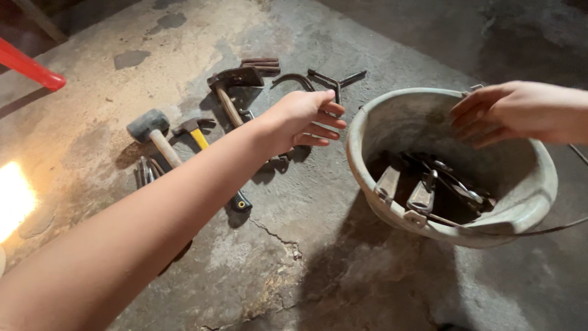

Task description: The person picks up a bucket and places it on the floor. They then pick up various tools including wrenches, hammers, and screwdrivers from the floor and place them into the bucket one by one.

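My left hand (304, 117) reaches out over the concrete floor, fingers loosely curled and apart, holding nothing, just left of a worn grey bucket (539, 202). My right hand (511, 113) hovers over the bucket's far rim, fingers bent and empty. Inside the bucket lie several metal tools (429, 187), among them trowels and pliers-like pieces. Under my left forearm lie a rubber mallet (153, 132) and a yellow-handled hammer (199, 138).
A wooden-handled hammer (229, 92), bent metal rods (321, 79) and short brown bars (260, 63) lie on the floor beyond my left hand. Pliers (146, 171) rest beside the mallet. A red bar (27, 66) crosses the upper left. The bucket's wire handle (551, 230) hangs forward.
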